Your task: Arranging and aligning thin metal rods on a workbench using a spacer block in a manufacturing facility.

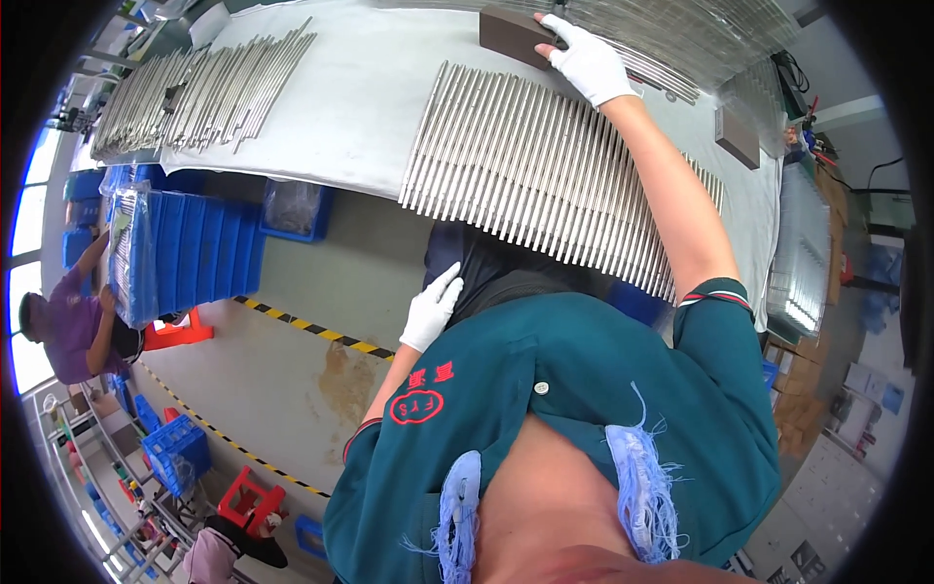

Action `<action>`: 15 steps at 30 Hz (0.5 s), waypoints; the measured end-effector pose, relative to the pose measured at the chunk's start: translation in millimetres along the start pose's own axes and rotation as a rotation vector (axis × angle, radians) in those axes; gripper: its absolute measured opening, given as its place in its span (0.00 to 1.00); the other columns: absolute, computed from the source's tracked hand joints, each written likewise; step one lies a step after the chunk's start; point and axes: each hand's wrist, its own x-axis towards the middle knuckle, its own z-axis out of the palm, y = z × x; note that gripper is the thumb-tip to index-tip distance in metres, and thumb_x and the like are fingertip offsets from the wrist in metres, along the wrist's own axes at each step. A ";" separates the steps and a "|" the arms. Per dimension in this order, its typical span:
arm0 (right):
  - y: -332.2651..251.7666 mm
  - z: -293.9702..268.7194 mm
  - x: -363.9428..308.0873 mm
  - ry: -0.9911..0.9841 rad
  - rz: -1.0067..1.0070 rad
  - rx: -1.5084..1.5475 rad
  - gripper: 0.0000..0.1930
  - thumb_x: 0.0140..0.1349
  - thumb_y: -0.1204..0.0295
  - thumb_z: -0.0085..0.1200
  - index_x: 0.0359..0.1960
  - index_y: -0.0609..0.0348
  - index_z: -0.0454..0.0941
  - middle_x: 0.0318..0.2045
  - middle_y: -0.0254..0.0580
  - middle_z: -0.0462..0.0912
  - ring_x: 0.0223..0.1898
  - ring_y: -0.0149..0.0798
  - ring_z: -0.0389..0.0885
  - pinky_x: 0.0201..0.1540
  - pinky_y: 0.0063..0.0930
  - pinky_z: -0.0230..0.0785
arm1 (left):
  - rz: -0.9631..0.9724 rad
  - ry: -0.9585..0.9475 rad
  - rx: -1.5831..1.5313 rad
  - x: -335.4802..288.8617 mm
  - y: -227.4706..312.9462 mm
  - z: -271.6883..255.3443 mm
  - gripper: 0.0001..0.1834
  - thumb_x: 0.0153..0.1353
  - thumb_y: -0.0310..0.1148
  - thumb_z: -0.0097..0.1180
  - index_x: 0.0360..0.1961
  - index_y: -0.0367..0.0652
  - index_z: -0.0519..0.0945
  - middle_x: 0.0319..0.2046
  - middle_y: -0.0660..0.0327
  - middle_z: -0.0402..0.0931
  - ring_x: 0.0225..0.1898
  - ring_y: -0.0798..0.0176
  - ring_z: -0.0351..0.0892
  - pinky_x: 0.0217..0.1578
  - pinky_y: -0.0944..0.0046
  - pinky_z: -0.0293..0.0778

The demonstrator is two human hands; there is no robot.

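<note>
Block [509, 36] at top centre is gripped at its right end between thumb and fingers of the right hand [587, 66], rods [530, 161] are lined up just below on the desk [362, 102], and left hand [429, 313] is seen mid-frame, fingers loosely extended, any hold not tellable.

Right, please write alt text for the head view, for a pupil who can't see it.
A white-gloved right hand grasps a brown block at the far side of a white-covered table, beyond a row of metal rods. The gloved left hand is low, by dark trousers; more rods lie at the table's left.
</note>
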 end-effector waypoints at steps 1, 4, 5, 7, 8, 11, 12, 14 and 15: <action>0.4 -4.9 -4.6 -0.051 0.089 0.046 0.26 0.59 0.54 0.54 0.60 0.38 0.68 0.53 0.44 0.76 0.54 0.47 0.75 0.56 0.35 0.66 | -0.173 -0.075 -0.066 3.4 1.2 -8.3 0.19 0.63 0.39 0.53 0.55 0.50 0.76 0.33 0.56 0.80 0.28 0.63 0.80 0.34 0.65 0.74; 22.0 -19.7 -22.0 0.355 -0.142 0.103 0.27 0.59 0.58 0.55 0.60 0.50 0.68 0.55 0.45 0.75 0.57 0.45 0.73 0.59 0.32 0.62 | -0.309 -0.007 -0.243 13.8 14.0 -34.1 0.17 0.64 0.38 0.53 0.53 0.48 0.78 0.23 0.64 0.76 0.20 0.75 0.70 0.26 0.72 0.69; 34.5 -28.5 -29.8 0.424 -0.153 0.148 0.28 0.59 0.59 0.56 0.60 0.55 0.68 0.57 0.45 0.74 0.58 0.44 0.72 0.60 0.32 0.60 | -0.243 0.041 -0.225 17.3 22.4 -49.2 0.17 0.64 0.37 0.52 0.53 0.45 0.78 0.23 0.65 0.75 0.20 0.75 0.70 0.26 0.72 0.69; 54.2 -54.4 -57.8 0.500 -0.076 0.167 0.30 0.58 0.59 0.58 0.61 0.59 0.67 0.59 0.47 0.71 0.61 0.43 0.69 0.62 0.31 0.58 | -0.109 0.141 -0.220 23.7 36.7 -80.3 0.17 0.66 0.36 0.49 0.52 0.39 0.77 0.22 0.67 0.73 0.20 0.75 0.69 0.26 0.72 0.70; 66.2 -69.4 -74.0 0.511 0.011 0.143 0.33 0.57 0.58 0.60 0.62 0.58 0.66 0.59 0.49 0.70 0.62 0.44 0.67 0.63 0.31 0.57 | -0.037 0.193 -0.230 29.0 44.6 -94.1 0.18 0.67 0.36 0.47 0.52 0.36 0.76 0.21 0.67 0.72 0.19 0.75 0.68 0.26 0.71 0.70; 125.0 -88.7 -123.9 0.689 0.125 0.320 0.28 0.59 0.62 0.59 0.58 0.63 0.69 0.53 0.47 0.75 0.55 0.39 0.72 0.59 0.28 0.61 | 0.135 0.327 -0.488 64.5 73.3 -116.2 0.19 0.70 0.34 0.42 0.53 0.30 0.73 0.19 0.66 0.69 0.20 0.74 0.67 0.28 0.71 0.71; 138.3 -93.4 -138.7 0.741 0.181 0.350 0.26 0.60 0.63 0.59 0.57 0.65 0.69 0.51 0.46 0.76 0.52 0.37 0.73 0.57 0.27 0.62 | 0.179 0.373 -0.444 79.2 82.0 -120.8 0.19 0.70 0.33 0.41 0.54 0.29 0.72 0.18 0.66 0.68 0.21 0.74 0.67 0.29 0.71 0.71; 149.4 -99.8 -157.7 0.898 0.231 0.253 0.25 0.59 0.65 0.60 0.54 0.66 0.71 0.48 0.43 0.77 0.49 0.35 0.75 0.54 0.26 0.65 | 0.191 0.406 -0.233 109.9 87.7 -127.1 0.18 0.70 0.33 0.41 0.54 0.33 0.74 0.22 0.64 0.72 0.23 0.74 0.68 0.31 0.72 0.69; 153.6 -108.9 -168.2 0.969 0.310 0.241 0.24 0.59 0.65 0.60 0.54 0.66 0.71 0.48 0.43 0.77 0.48 0.35 0.75 0.54 0.26 0.65 | 0.175 0.430 -0.051 129.2 94.6 -123.0 0.17 0.68 0.32 0.44 0.54 0.40 0.76 0.23 0.64 0.73 0.24 0.73 0.69 0.32 0.73 0.68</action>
